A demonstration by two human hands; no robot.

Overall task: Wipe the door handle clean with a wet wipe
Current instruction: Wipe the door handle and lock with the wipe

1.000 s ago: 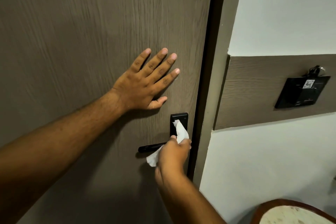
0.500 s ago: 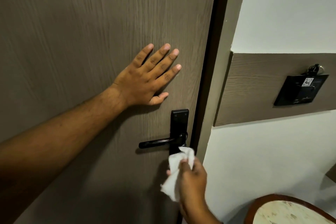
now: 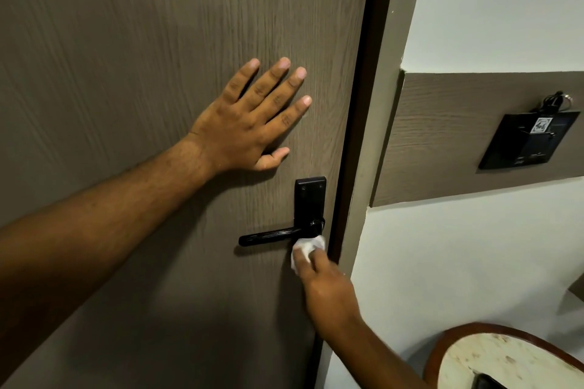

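A person's right hand (image 3: pixel 328 286) reaches up from the lower right, its fingers closed around a crumpled white wet wipe (image 3: pixel 306 250) and pressing it against the underside of a black metal lever door handle (image 3: pixel 271 235), right where the lever meets its pivot. The wipe is bunched into a small wad, part of it hidden behind the fingers, and sits just below the pivot and beside the door's edge. The left hand (image 3: pixel 249 123) lies flat and open on the grey-brown wood-grain door (image 3: pixel 126 57), fingers spread and pointing up and to the right, thumb lowest, gripping nothing; it rests above and to the left of the handle, apart from it.

The handle is glossy black, a slim rounded bar with faint ridges along its length. Its long axis runs close to horizontal, rising slightly toward the right; the free end points left, toward the middle of the door, and the pivot end sits at the right. It is mounted on a tall black rectangular backplate (image 3: pixel 310 196) that stands upright near the door's right edge, next to the dark door frame (image 3: pixel 363 104).

On the white wall to the right, a brown wood-grain panel (image 3: pixel 442 136) carries a black wall-mounted card holder (image 3: pixel 531 142). A round tabletop with a reddish-brown wooden rim (image 3: pixel 458 333) shows at the lower right corner.
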